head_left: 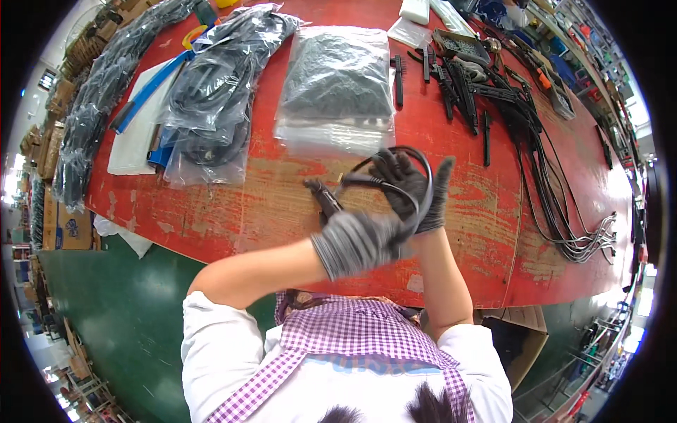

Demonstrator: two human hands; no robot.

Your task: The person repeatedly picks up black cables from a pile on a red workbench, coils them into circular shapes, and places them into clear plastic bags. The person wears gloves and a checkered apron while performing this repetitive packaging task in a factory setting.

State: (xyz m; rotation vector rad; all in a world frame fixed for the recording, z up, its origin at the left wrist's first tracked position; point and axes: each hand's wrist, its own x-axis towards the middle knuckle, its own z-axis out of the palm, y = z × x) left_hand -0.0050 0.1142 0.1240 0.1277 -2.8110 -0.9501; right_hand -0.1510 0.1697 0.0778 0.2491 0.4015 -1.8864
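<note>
A black cable (427, 185) bends in a loop over the table's near middle. My left hand (360, 243), in a grey-black glove and smeared by motion, is closed on the cable at the loop's lower end. My right hand (409, 187), gloved too, lies behind the loop with its thumb apart and its fingers spread; the cable crosses in front of its palm. Just beyond my left hand, a slim black handle-shaped piece (324, 197) slants on the bare wood, its near end hidden by that hand. Beyond both hands lies a clear bag of dark contents (337, 77).
Bagged black cables (208, 92) lie at the left beside a blue-edged white pad (134, 144). Several black comb-like tools (462, 95) and corded cables (553, 190) spread over the right side of the red table (282, 264). A cardboard box (525, 335) stands below the near right edge.
</note>
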